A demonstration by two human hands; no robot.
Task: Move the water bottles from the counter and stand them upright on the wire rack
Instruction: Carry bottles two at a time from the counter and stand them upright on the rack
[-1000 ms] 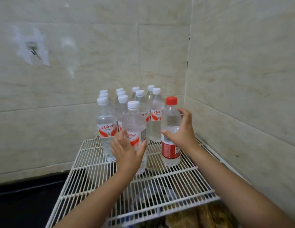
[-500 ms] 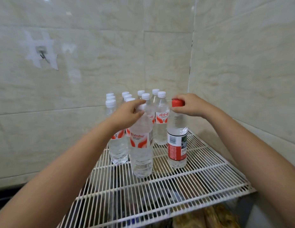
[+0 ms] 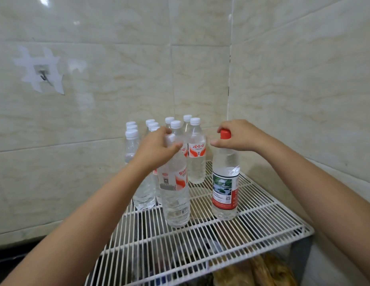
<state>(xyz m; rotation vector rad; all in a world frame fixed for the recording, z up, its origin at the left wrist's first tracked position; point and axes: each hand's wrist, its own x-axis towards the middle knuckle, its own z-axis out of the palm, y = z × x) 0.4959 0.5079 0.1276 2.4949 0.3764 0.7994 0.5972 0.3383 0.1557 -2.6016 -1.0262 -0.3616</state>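
The wire rack [image 3: 260, 221] is sitting in a corner of two tiled walls [image 3: 303, 79] and serves as the reference for all positions below.

The red-capped bottle [image 3: 225, 188] is standing upright on the rack's right side, toward the side wall, apart from the other bottles. The right hand [image 3: 239, 137] is gripping its red cap [image 3: 225, 134] from above, fingers curled round the cap and thumb extended toward the rack's centre.

The front bottle [image 3: 175, 195], white-capped with a red-and-white label, is standing upright near the rack's middle, forward of the cluster. The left hand [image 3: 157, 145] is holding it at the neck and cap, fingers curled round the top; the cap itself is mostly hidden by the hand.

The cluster of white-capped bottles [image 3: 196, 153] is standing upright at the rack's rear, packed against the back corner, bottles touching or just beside one another. The left forearm [image 3: 93, 213] is crossing in front of the cluster's left portion and is blocking part of it from view, so the exact count cannot be determined.

Below the rack, seen through the wires, dark items and brownish bagged goods [image 3: 262, 271] are lying; their nature cannot be determined.

On the back wall, left of and above the rack, a metal hook [image 3: 43, 76] is sitting inside a patch of white adhesive residue.
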